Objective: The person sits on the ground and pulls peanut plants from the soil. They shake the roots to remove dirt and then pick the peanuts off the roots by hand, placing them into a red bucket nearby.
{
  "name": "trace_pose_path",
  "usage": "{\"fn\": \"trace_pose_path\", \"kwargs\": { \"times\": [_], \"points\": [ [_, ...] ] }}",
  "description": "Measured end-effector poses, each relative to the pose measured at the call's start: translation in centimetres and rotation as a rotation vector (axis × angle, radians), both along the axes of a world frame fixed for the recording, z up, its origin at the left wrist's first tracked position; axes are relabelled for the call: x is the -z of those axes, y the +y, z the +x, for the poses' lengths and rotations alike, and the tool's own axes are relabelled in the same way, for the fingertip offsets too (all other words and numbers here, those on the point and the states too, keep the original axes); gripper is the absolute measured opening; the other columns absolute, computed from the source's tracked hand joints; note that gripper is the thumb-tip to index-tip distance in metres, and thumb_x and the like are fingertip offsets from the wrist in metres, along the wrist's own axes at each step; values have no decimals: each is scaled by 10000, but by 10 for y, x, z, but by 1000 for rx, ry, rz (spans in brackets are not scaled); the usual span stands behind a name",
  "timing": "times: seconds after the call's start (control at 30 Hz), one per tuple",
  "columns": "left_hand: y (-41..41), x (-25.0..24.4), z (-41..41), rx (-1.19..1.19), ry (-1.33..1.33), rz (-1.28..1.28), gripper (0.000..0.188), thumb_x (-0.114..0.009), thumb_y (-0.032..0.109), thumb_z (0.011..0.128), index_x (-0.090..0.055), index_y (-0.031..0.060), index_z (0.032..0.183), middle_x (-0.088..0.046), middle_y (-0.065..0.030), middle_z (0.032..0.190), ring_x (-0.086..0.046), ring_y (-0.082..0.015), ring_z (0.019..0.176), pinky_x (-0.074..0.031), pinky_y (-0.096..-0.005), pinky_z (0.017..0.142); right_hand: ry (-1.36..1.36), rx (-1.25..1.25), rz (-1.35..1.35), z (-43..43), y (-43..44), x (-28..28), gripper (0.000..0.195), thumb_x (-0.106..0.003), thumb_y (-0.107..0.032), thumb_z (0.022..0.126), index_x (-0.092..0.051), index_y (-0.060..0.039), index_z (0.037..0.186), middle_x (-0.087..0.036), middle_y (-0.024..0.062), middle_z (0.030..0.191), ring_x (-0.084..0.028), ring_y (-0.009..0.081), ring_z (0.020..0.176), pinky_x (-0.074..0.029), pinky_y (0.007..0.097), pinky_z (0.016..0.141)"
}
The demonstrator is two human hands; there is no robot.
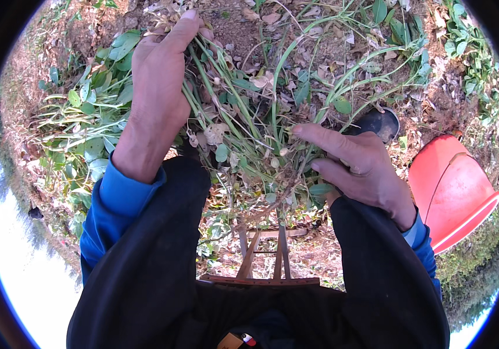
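Gripped in my left hand (160, 83) is a bundle of uprooted peanut plants (227, 104), held by the green stems at the upper left. The bundle slants down between my knees, its tangled roots (291, 187) toward me. A few small pale pods (283, 151) show among the stems and roots. My right hand (358, 168) is beside the root end, index finger and thumb spread apart, with nothing plainly between them. The index fingertip is close to or touching the stems; I cannot tell which. My other right fingers are partly hidden.
A red plastic bucket (448, 192) with a wire handle lies tilted at the right. Cut or pulled leafy plants (96, 113) are heaped at the left. A low wooden stool (260, 281) is under me. One dark shoe (378, 124) rests on leaf-strewn soil (240, 39).
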State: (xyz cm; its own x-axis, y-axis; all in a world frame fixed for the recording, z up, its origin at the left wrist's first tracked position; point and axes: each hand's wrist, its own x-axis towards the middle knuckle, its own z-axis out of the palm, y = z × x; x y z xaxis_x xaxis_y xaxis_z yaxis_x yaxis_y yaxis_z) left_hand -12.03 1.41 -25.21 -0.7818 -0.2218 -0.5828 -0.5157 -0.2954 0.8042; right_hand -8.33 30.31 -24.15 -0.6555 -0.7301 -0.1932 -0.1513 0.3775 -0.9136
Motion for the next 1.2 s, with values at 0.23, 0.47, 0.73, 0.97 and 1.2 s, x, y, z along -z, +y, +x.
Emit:
{"fn": "trace_pose_path", "kwargs": {
  "times": [0.23,0.47,0.73,0.97,1.2],
  "points": [
    [-13,6,-9,-133,-23,-30,259,-565,255,1008,-632,5,1032,-659,-62,878,-664,-159,775,-578,-296,650,443,-89,146,-9,-4,3,687,-783,-90,692,-576,-155,1344,-598,63,691,-594,250,549,-443,372,476],
    [-12,2,-12,-147,-81,-3,254,-552,268,1016,-639,30,1011,-663,-45,861,-652,-140,734,-572,-280,650,600,-96,171,-2,-2,-6,545,-736,-199,748,-616,-187,1280,-418,-9,621,-536,151,522,-406,316,403],
    [-31,-38,-35,-196,257,-95,244,-593,221,991,-630,-21,983,-663,-89,840,-636,-154,649,-544,-292,557,763,191,115,-10,-10,-4,491,-783,-133,674,-654,-112,1147,-408,0,635,-503,153,522,-387,316,406],
    [-206,-108,-29,-350,230,-674,349,-539,287,1021,-643,-31,1120,-669,-70,896,-637,-144,693,-527,-264,580,816,250,45,-35,-21,-26,349,-749,-7,639,-661,-24,976,-448,28,621,-504,181,501,-370,316,415],
    [-485,-143,97,-700,-77,-854,445,-576,447,963,-655,26,1080,-694,-81,899,-648,-194,735,-557,-344,648,828,285,-71,-41,-42,-24,317,-784,-116,661,-632,-45,930,-468,15,658,-534,159,536,-401,306,425]
  ]
}}
